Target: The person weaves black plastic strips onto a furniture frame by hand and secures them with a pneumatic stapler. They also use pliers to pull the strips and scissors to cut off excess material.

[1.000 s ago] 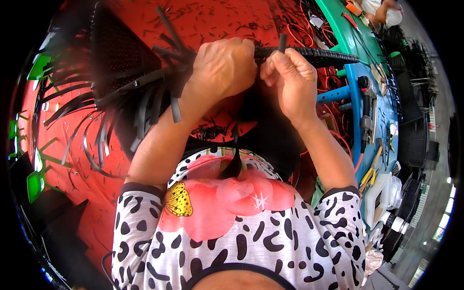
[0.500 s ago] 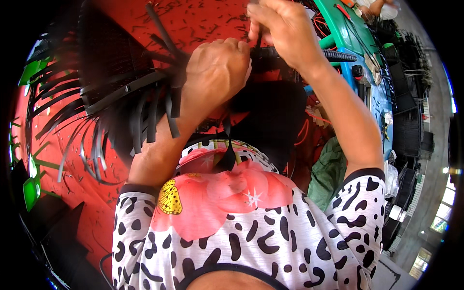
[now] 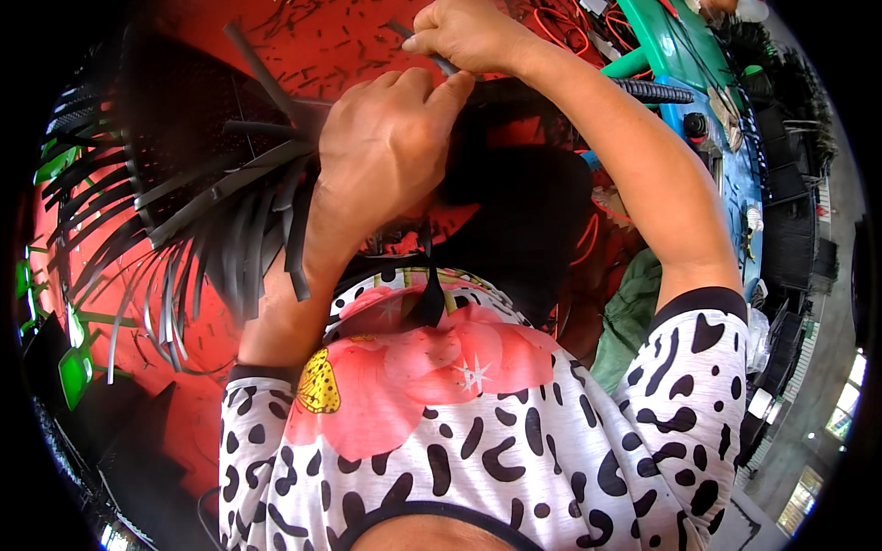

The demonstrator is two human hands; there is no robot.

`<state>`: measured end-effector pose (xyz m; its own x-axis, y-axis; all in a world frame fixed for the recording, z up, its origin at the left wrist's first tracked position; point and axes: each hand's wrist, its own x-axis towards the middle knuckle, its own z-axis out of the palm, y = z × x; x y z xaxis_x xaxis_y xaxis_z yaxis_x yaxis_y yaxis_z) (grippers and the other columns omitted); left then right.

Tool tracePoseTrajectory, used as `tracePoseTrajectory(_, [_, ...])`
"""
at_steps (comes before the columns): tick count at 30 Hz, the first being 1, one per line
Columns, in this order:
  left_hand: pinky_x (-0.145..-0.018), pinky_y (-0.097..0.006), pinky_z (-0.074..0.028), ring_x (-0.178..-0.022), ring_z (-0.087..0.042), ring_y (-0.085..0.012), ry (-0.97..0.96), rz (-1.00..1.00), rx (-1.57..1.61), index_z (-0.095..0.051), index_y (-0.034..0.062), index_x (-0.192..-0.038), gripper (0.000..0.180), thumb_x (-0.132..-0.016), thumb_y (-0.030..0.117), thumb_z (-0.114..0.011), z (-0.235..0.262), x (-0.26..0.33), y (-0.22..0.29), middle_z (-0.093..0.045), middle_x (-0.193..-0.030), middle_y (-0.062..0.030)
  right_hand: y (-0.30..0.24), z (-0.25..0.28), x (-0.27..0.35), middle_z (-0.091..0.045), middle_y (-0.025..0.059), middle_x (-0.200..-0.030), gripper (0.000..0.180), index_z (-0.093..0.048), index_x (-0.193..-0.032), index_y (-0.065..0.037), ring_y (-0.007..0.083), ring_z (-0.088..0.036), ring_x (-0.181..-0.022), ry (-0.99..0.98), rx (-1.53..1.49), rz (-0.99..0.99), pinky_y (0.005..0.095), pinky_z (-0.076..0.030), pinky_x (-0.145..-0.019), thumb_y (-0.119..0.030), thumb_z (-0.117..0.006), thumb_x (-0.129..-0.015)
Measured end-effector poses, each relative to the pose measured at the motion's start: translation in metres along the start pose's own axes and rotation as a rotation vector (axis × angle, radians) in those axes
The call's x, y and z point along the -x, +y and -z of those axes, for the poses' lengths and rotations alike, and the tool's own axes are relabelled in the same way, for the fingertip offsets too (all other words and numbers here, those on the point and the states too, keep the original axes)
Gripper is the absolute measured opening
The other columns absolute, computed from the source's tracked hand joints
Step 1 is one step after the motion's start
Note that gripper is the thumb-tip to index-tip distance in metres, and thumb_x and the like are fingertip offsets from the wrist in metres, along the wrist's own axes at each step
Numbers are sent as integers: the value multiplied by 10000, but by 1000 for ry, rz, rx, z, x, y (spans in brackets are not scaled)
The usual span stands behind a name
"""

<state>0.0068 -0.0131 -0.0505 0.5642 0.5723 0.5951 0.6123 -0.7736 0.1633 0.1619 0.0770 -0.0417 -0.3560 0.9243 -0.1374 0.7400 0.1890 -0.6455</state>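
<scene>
Red floor littered with clippings lies under a bundle of black strips (image 3: 211, 220), light, springy and apt to splay, best clamped where they gather, as the left hand (image 3: 390, 151) grips them while the right hand (image 3: 469, 37) pinches a strand above.

matt black plastic strips (image 3: 211, 230), ribbed black tube (image 3: 657, 92)

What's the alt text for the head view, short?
Seen from above, a person's left hand clamps a fanned bundle of black strips while the right hand pinches a dark strand at the bundle's neck. A red floor strewn with offcuts lies below.
</scene>
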Motion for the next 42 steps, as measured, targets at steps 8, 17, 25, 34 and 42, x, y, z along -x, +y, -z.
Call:
tracePoseTrajectory(8, [-575,-386,-467,-660,-577,-276,-58,17,-6,-625,75,-1089,350,-746,11,-606,3,-8,-1,-544,-729,-83,8,31,15,-641,99,-747,546,-503,-1271,0,158,-610,-644,-278,-435,108,296,-488,-590,58,-506,-728])
tracePoseTrajectory(17, [-589,-395,-486,-708,-597,-269,-49,9,15,-632,83,-1049,327,-727,43,-587,5,-12,-9,-564,-734,-81,2,32,9,-664,144,-740,245,-670,-894,22,215,-643,-667,-48,252,550,342,-498,-607,31,-517,-701])
tracePoseTrajectory(25, [-591,-389,-491,-719,-602,-281,-119,30,75,-625,59,-1082,394,-694,4,-588,10,-13,-7,-570,-823,-96,7,24,6,-635,74,-704,164,-660,-842,9,168,-596,-623,-281,-500,21,305,-479,-570,65,-576,-712])
tracePoseTrajectory(34, [-608,-374,-505,-741,-616,-295,-88,30,135,-640,61,-1061,356,-721,-25,-580,9,-16,-8,-591,-901,-89,11,31,1,-649,45,-752,201,-675,-875,-1,150,-568,-709,-562,-198,176,310,-464,-654,27,-563,-709])
tracePoseTrajectory(42, [-683,-365,-512,-838,-631,-323,-129,114,189,-633,37,-1053,337,-735,-54,-566,15,-15,-9,-614,-1012,-108,2,13,91,-584,121,-1023,358,-634,-943,-36,273,-598,-958,460,145,779,345,-490,-823,-139,-776,-630])
